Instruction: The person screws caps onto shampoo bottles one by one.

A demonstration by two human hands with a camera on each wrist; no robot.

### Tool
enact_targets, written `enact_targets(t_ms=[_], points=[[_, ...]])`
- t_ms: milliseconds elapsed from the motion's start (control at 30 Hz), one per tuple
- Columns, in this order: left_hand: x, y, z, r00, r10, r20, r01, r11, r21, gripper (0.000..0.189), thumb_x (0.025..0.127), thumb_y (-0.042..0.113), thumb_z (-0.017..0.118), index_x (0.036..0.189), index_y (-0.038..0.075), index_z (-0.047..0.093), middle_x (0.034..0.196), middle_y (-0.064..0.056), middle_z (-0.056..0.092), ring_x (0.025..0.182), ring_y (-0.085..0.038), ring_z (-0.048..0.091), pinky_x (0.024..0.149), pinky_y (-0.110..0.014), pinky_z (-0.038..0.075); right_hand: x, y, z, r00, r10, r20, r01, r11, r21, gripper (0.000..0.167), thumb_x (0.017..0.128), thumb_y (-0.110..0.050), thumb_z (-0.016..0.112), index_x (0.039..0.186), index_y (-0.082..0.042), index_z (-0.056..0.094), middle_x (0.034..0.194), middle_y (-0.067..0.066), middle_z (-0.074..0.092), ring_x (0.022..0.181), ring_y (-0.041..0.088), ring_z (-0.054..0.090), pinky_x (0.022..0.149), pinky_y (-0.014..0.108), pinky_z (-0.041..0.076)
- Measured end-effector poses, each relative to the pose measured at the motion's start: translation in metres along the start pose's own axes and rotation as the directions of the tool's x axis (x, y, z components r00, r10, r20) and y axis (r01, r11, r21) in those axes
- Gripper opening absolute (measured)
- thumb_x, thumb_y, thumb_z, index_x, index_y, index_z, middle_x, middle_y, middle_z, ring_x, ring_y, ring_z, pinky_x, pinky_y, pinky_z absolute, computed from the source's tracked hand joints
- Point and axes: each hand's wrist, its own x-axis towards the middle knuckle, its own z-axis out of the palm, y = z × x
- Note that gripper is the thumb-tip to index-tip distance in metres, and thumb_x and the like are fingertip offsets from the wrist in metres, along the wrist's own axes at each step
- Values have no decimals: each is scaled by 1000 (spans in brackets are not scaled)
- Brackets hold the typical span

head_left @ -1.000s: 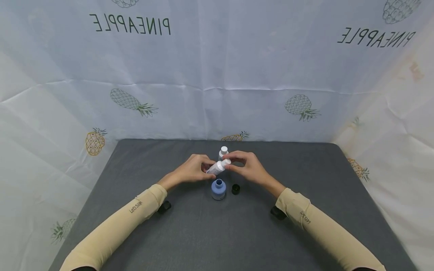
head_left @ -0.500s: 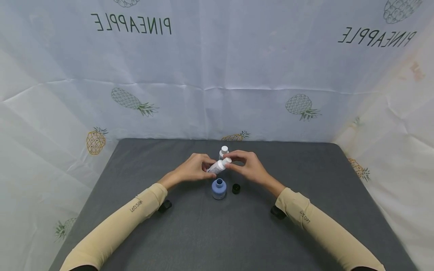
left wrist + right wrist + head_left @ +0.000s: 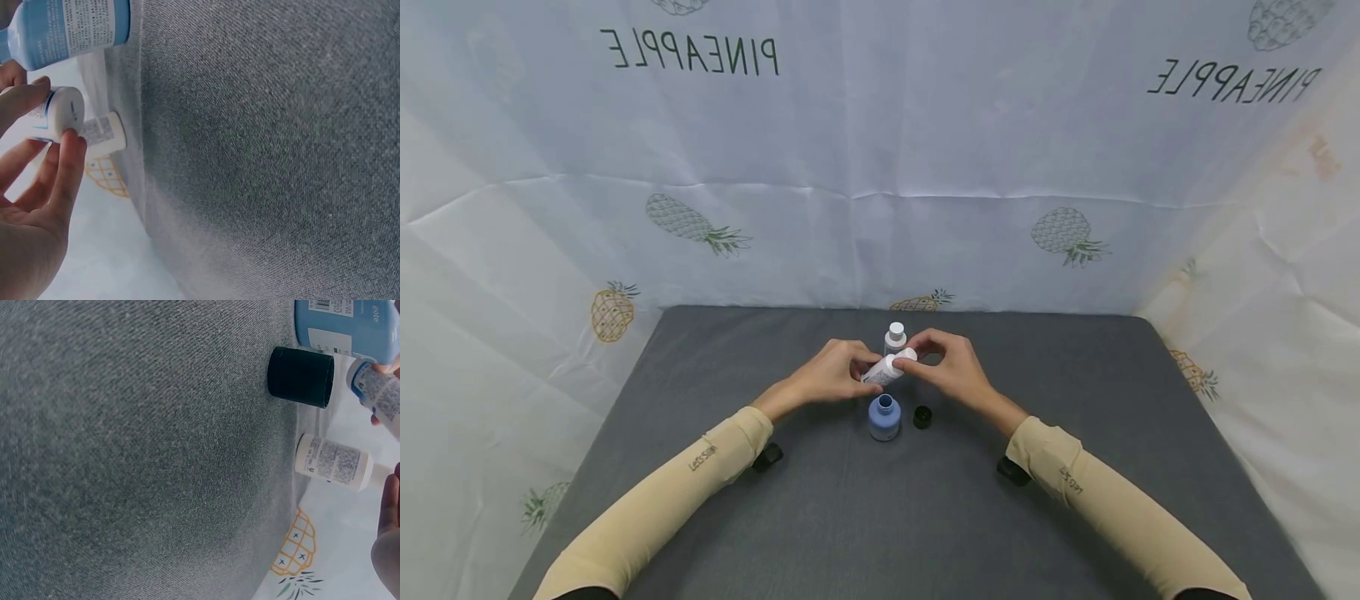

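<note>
Here, small white bottle (image 3: 886, 368) pinched between both hands' fingers (image 3: 867, 360).

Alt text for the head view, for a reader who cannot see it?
Two hands hold a small white bottle tilted above a gray table: left hand on its body, right hand at its cap. An open blue bottle, black cap and second white bottle stand nearby.

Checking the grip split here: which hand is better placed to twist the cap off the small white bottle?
Probably the right hand: its fingertips sit at the cap end of the small white bottle, while the left hand grips the body.
</note>
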Motion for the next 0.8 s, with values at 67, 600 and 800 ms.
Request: enact_targets(t_ms=[67,600,800], points=[[0,0,0,1000,-3,-1,3,1000,-4,41,91,18,89,130,5,80,107,-10,78,87,-12,72,75,-19,62,0,-1,1,1000,-6,-6,6,1000,-4,20,93,-26,88,106,-15,78,103,4,79,97,18,75,92,58,63],[-1,0,-1,1000,-22,-2,22,999,-36,42,91,19,88,130,6,79,109,-10,77,90,-14,74,78,-22,65,-1,-1,2,999,20,29,-22,997,68,33,91,-21,90,119,-9,77,117,10,79,112,28,77,104,64,60],[-3,-1,-1,1000,-28,-4,28,998,-48,42,92,19,88,131,6,79,110,-11,77,90,-14,74,79,-21,65,-1,1,-3,994,-28,103,4,974,225,36,97,-10,82,132,-4,73,135,18,74,120,15,73,110,47,61]])
